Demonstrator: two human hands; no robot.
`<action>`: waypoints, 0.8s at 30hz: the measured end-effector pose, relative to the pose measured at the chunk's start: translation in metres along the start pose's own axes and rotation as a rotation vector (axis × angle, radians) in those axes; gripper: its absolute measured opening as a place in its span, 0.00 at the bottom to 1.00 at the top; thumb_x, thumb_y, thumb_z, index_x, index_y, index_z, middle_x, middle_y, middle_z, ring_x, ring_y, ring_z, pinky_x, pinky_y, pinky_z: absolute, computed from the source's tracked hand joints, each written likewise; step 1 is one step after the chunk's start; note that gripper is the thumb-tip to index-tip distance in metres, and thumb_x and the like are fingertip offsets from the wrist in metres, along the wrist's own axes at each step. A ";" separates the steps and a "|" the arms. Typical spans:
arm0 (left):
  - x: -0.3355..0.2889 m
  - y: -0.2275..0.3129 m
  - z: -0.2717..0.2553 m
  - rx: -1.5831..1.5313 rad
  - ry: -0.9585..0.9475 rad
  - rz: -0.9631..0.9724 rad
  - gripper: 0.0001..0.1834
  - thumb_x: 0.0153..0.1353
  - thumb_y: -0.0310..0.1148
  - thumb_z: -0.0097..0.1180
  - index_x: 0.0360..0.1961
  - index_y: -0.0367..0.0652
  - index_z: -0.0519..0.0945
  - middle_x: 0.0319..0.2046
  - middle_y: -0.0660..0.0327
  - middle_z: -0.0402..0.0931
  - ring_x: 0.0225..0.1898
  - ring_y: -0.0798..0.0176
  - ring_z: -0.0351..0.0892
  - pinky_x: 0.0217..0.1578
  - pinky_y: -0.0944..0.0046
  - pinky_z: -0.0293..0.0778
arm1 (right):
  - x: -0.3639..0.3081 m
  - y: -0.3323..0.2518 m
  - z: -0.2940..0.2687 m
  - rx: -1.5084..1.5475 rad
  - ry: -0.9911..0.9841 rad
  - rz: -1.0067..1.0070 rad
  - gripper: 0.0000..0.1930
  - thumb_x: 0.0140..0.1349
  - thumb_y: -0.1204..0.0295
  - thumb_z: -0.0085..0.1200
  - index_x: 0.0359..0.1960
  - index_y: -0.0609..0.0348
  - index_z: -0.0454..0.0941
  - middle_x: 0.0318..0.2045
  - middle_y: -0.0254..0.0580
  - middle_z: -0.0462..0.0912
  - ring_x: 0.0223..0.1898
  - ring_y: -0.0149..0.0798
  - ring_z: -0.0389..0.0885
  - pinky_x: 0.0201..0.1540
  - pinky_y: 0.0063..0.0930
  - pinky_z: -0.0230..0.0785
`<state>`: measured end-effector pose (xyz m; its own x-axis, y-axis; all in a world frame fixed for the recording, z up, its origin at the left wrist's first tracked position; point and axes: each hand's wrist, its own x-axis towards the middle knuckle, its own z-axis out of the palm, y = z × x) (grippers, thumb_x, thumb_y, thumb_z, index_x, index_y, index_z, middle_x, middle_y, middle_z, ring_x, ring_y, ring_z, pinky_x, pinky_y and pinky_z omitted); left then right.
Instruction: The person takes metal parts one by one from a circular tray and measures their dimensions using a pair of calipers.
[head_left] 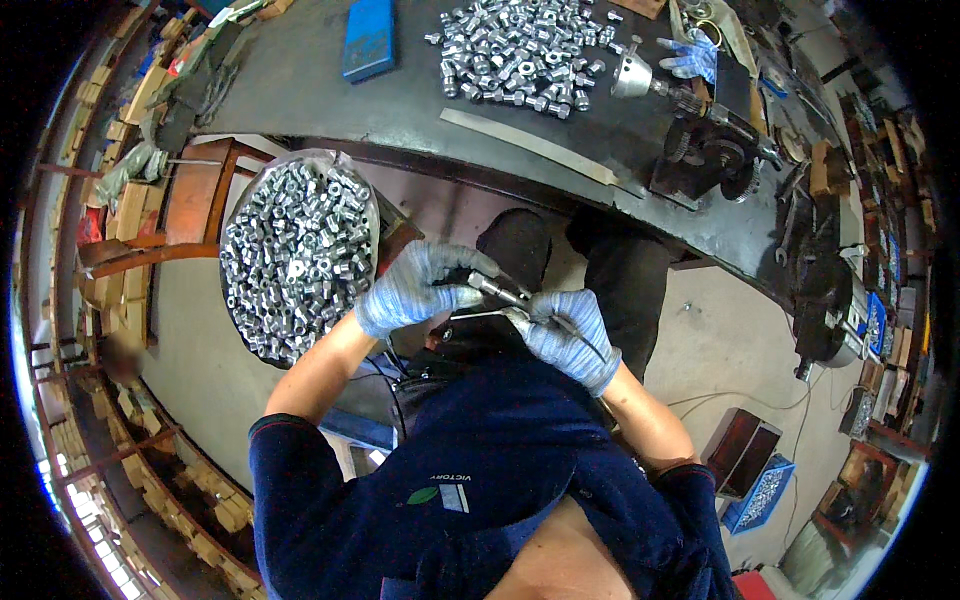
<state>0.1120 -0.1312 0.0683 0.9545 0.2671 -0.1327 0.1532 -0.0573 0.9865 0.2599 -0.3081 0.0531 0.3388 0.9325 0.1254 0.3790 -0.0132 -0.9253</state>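
Both hands wear pale blue-and-white knitted gloves and meet in front of my body. My left hand (425, 287) is closed on a small shiny metal fitting (484, 284), gripped between thumb and fingers. My right hand (568, 335) is closed around a slim dark metal tool (575, 333), whose tip end lies at the fitting. Whether the tip sits inside the fitting or only touches it, I cannot tell. A thin light rod (480, 315) sticks out leftward below the right fingers. Beside my left hand stands a large round container full of metal fittings (300, 250).
The dark workbench (420, 130) carries a pile of fittings (530, 50), a blue box (370, 40), a long flat bar (530, 143) and a geared machine with a chuck (632, 75). A wooden chair (195, 205) stands left. A blue crate (758, 495) sits on the floor at right.
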 end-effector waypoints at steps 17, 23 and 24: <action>0.014 -0.006 -0.007 0.837 0.370 0.201 0.11 0.44 0.29 0.59 0.33 0.49 0.82 0.22 0.57 0.74 0.22 0.52 0.74 0.24 0.58 0.70 | -0.004 -0.046 -0.022 0.021 -0.027 -0.350 0.18 0.43 0.69 0.66 0.10 0.53 0.64 0.10 0.39 0.64 0.12 0.43 0.66 0.16 0.30 0.57; 0.014 -0.007 0.005 0.812 0.383 0.251 0.12 0.43 0.28 0.60 0.33 0.49 0.82 0.25 0.58 0.77 0.22 0.57 0.76 0.24 0.61 0.71 | 0.008 -0.038 -0.004 0.015 0.001 -0.156 0.19 0.46 0.67 0.65 0.08 0.53 0.67 0.10 0.43 0.67 0.12 0.46 0.68 0.16 0.33 0.59; 0.016 -0.012 0.007 0.773 0.381 0.296 0.12 0.43 0.28 0.61 0.33 0.49 0.82 0.25 0.58 0.77 0.22 0.58 0.77 0.23 0.62 0.71 | 0.012 -0.034 0.000 0.002 -0.002 -0.159 0.19 0.47 0.67 0.65 0.08 0.53 0.66 0.10 0.44 0.67 0.12 0.46 0.67 0.16 0.33 0.58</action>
<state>0.1271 -0.1335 0.0539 0.8542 0.4305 0.2915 0.1752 -0.7663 0.6182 0.2506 -0.2963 0.0861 0.2731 0.9233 0.2699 0.4263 0.1353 -0.8944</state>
